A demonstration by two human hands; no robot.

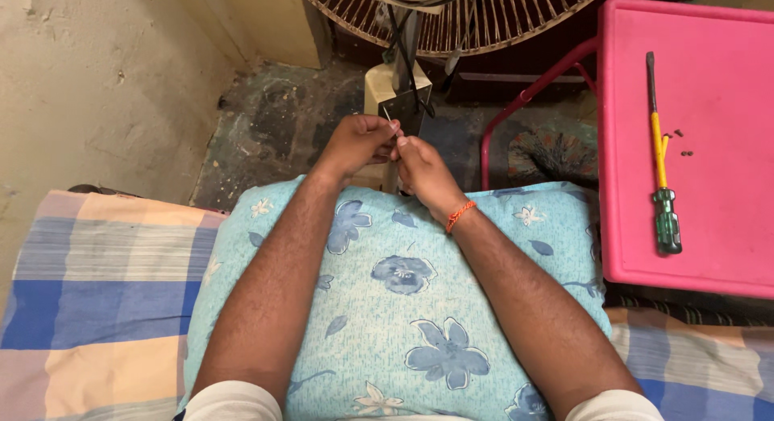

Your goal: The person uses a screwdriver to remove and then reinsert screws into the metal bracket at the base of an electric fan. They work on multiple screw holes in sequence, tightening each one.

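— From where does the single view look?

— From the person's head, steeply down and forward over a flowered pillow [403, 300] on the lap, across the near edge of a checked bed [97, 300].

— How near is it?

— Close: both forearms fill the middle, and the hands meet just past the pillow's far edge.

— What frames it?

— A fan grille [484, 18] at the top, a pink desk [709, 147] along the right.
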